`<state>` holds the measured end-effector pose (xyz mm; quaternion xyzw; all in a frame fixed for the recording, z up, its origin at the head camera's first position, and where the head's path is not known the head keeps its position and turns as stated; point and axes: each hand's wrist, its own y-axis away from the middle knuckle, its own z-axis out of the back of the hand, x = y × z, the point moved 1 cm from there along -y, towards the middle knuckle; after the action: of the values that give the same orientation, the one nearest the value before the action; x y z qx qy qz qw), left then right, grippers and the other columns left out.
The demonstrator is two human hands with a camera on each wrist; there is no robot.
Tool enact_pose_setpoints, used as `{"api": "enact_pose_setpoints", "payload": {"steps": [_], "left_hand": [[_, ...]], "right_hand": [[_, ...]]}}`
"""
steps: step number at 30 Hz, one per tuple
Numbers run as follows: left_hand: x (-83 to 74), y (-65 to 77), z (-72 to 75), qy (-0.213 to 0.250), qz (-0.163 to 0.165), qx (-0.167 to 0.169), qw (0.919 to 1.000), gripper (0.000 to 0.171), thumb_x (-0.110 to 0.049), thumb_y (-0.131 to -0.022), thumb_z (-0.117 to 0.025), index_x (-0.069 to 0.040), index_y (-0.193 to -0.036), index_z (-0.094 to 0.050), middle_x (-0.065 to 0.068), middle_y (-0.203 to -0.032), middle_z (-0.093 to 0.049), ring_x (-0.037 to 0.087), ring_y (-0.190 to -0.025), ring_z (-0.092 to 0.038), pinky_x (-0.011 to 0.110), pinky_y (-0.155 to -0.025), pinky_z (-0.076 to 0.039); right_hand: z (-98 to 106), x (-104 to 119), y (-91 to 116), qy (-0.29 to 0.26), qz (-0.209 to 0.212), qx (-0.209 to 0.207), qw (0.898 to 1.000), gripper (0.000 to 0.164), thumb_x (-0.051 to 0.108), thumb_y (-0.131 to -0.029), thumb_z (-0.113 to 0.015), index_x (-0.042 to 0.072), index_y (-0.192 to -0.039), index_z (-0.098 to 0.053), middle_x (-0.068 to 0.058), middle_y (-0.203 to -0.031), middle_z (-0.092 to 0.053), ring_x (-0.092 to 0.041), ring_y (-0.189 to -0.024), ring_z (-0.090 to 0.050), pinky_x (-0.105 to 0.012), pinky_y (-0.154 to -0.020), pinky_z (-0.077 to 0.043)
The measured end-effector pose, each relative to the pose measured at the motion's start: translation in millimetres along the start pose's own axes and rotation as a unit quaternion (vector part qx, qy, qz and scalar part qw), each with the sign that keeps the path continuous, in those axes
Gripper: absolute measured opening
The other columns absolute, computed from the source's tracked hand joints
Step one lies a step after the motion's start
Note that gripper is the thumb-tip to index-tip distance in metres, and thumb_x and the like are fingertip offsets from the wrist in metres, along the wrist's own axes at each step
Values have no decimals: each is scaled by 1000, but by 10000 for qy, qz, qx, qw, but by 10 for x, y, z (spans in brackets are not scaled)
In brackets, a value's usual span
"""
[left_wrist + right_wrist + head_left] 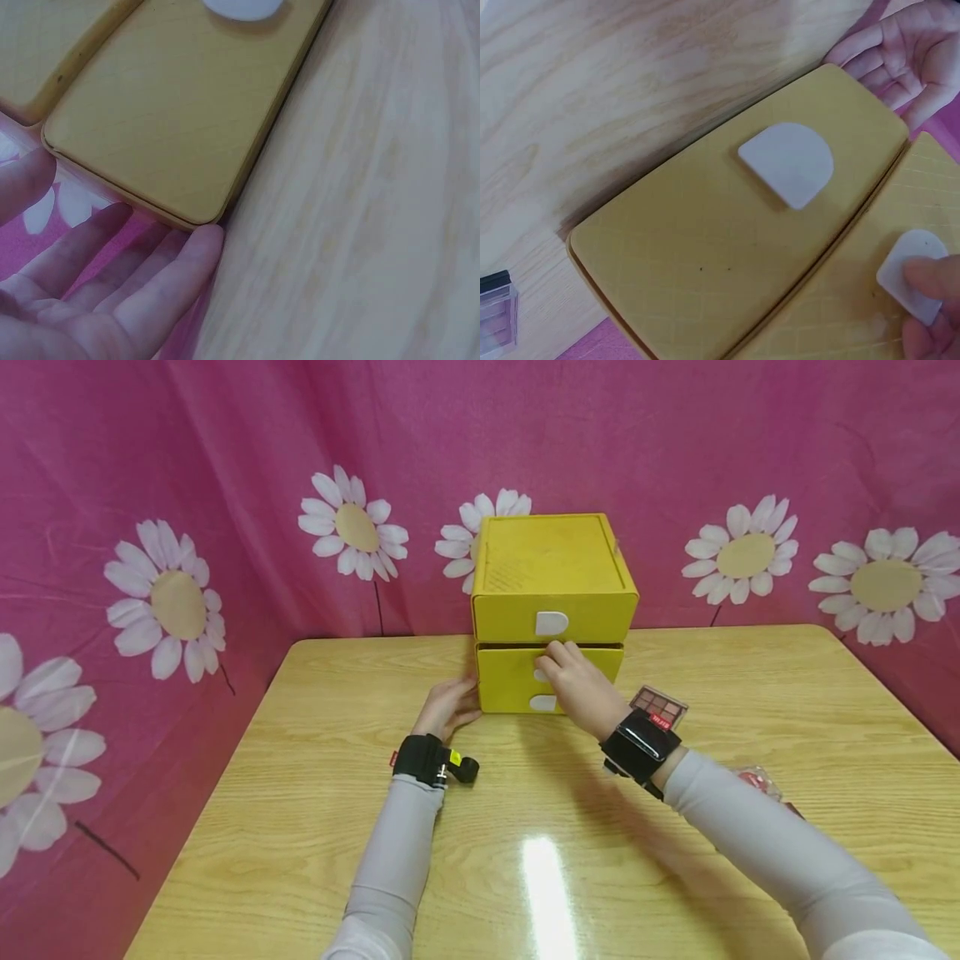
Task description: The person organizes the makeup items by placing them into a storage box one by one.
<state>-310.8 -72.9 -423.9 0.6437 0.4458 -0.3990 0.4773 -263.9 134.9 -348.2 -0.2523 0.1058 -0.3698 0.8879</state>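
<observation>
A yellow drawer box (555, 556) stands at the back of the table, its white tab handles facing me. My right hand (581, 685) pinches the middle drawer's white handle (911, 274) between thumb and finger. Above that drawer, a thin dark gap shows under the top drawer (502, 620). The lowest drawer (675, 217) has its own white handle (789, 163), which nothing touches. At the box's left side is my left hand (448, 706), its fingers extended. Their fingertips (204, 238) rest against the box's lower side edge.
An eyeshadow palette (658, 703) lies right of the box, partly behind my right wrist. Closer to me, a small clear package (757, 781) with red in it is partly covered by my right sleeve. A pink flowered cloth (637, 443) hangs behind the wooden table (337, 693).
</observation>
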Motion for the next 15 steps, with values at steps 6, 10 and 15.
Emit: {"api": "enact_pose_setpoints", "payload": {"steps": [6, 10, 15], "left_hand": [[14, -24, 3, 49, -38, -67, 10000, 37, -18, -94, -52, 5, -123, -52, 19, -127, -52, 28, -111, -53, 44, -92, -44], [27, -39, 3, 91, -60, -77, 9999, 36, -16, -94, -51, 5, -123, -53, 20, -126, -53, 22, -99, -59, 44, -91, -45], [40, -42, 24, -49, -105, -123, 9999, 35, -18, -94, -52, 4, -120, -56, 18, -119, -59, 14, -83, -61, 37, -82, -50]], "right_hand": [[65, 92, 67, -154, -5, 17, 9999, 34, -25, -70, -56, -8, -99, -60, -13, -93, -50, -25, -85, -45, -30, -71, -46], [122, 178, 141, -189, 47, 29, 9998, 28, -22, -73, -60, -7, -97, -62, -11, -91, -50, -23, -83, -45, -28, -70, -46], [214, 311, 231, -216, 142, 41, 9997, 26, -14, -73, -67, -6, -97, -63, -10, -88, -50, -21, -81, -44, -27, -69, -46]]}}
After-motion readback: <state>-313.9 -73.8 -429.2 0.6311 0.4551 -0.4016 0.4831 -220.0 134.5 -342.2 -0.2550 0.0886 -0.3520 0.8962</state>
